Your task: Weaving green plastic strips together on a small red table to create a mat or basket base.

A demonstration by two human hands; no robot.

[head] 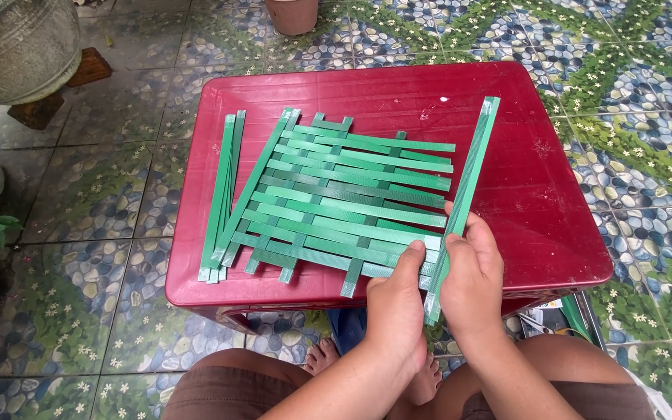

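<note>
— Knees (250,385) and bare feet (324,356) frame the shot from below; above them two hands work at the near right edge of a red table (538,218).

— What has each hand got?

— Left hand (395,307) lies flat, fingers together, pressing down the near right corner of a green woven mat (344,206). Right hand (472,280) pinches one long green strip (464,194) between thumb and fingers, running it up the mat's right side.

— How would that strip handle?

— Light, thin and springy, by the look; probably slick. It lies straight, so it likely bends but resists creasing. Best held low, close to the weave, as here.

— And the mat?

— Loose; strips could slide apart unless pinned flat. Spare strips (223,198) lie bundled at the table's left, clear of both hands.

— Surroundings?

— Pebble-patterned floor tiles (103,202), a grey pot (17,43) top left.
</note>
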